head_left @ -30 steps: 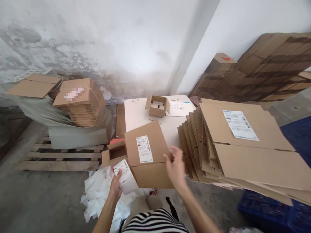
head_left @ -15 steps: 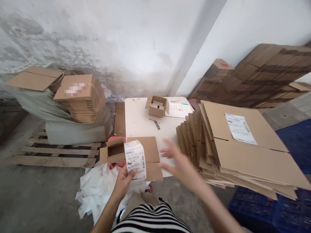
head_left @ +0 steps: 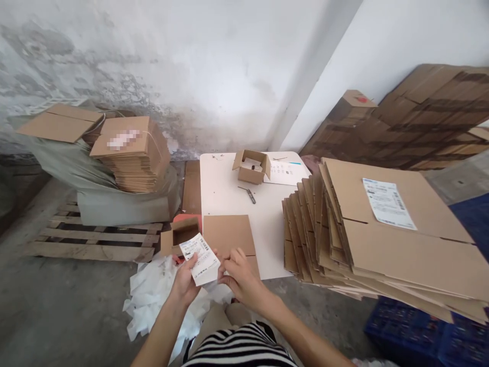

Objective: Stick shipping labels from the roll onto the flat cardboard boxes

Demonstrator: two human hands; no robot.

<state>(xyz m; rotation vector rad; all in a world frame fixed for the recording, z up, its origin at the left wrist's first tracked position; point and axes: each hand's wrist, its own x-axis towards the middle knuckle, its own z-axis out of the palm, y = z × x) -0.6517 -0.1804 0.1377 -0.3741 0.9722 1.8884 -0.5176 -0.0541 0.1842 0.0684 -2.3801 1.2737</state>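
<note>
Nearest me, my left hand [head_left: 185, 283] is closed around a white printed shipping label [head_left: 200, 258], tilted, just off the near edge of the table [head_left: 225, 188]. My right hand [head_left: 239, 275], which half a second ago was blurred and spread open in the air, has come in and now pinches the label's right edge with its fingertips. A pile of white backing sheets [head_left: 153, 300] lies on the floor below my hands. At the table's near edge a flat piece of cardboard [head_left: 228, 235] lies unmoved, with a small open box [head_left: 182, 235] beside its near left corner. Mid-table lies a small cutter [head_left: 248, 194]; at the far edge stands another open box [head_left: 252, 166]. Stacked flat cartons [head_left: 382, 239] fan over the right edge. Beyond are a stained white wall [head_left: 171, 61] and a pallet [head_left: 95, 239] on the left.
</note>
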